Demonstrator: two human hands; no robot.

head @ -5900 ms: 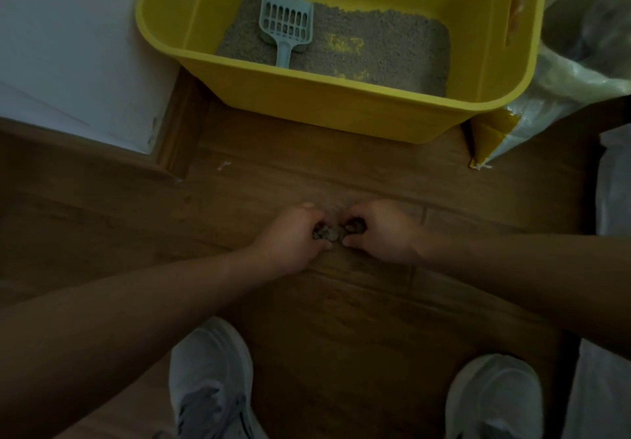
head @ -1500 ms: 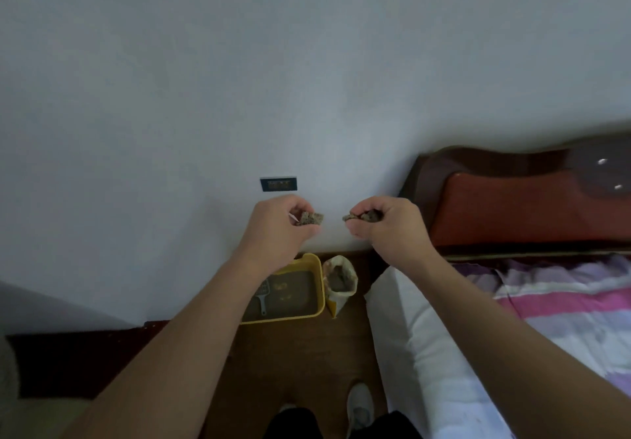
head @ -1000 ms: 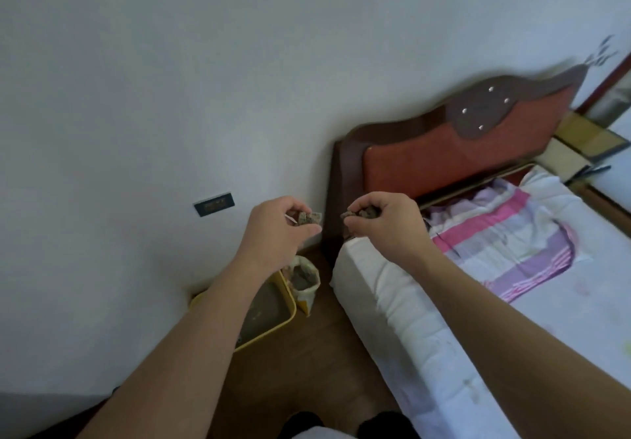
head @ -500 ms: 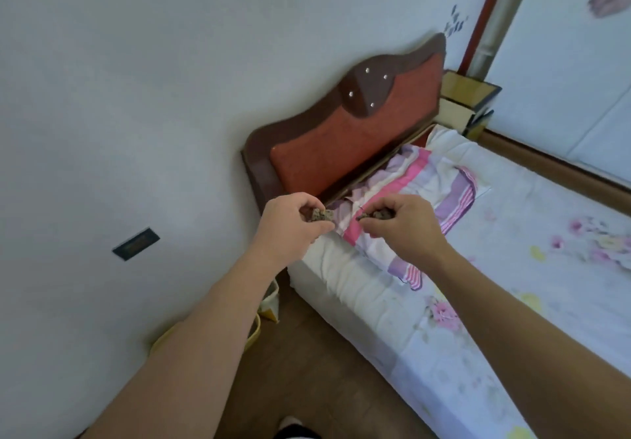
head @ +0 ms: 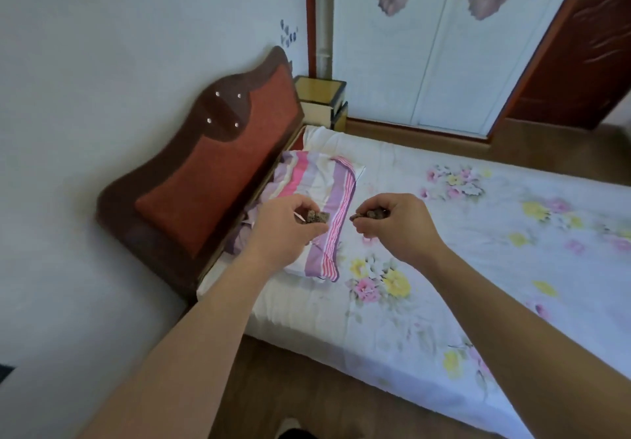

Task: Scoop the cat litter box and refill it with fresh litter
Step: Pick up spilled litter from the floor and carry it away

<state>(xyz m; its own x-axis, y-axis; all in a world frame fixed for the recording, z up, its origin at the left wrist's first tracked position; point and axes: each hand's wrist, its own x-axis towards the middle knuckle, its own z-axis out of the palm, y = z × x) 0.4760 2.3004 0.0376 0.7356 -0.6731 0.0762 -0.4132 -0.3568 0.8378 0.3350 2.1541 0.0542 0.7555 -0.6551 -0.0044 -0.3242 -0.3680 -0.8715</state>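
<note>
Grey-brown litter clumps (head: pixel 316 216) are pinched in the curled fingers of the left grip (head: pixel 283 232) over a striped pillow (head: pixel 336 179), further clumps (head: pixel 370 215) pinched likewise in the right grip (head: pixel 397 225) over the floral bed (head: pixel 495 233).

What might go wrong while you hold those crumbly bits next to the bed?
1. The left hand and right hand only pinch their clumps, so bits may crumble and drop.
2. Both hands seem to be above the pillow and the flowered sheet, so anything that falls would probably dirty them.
</note>
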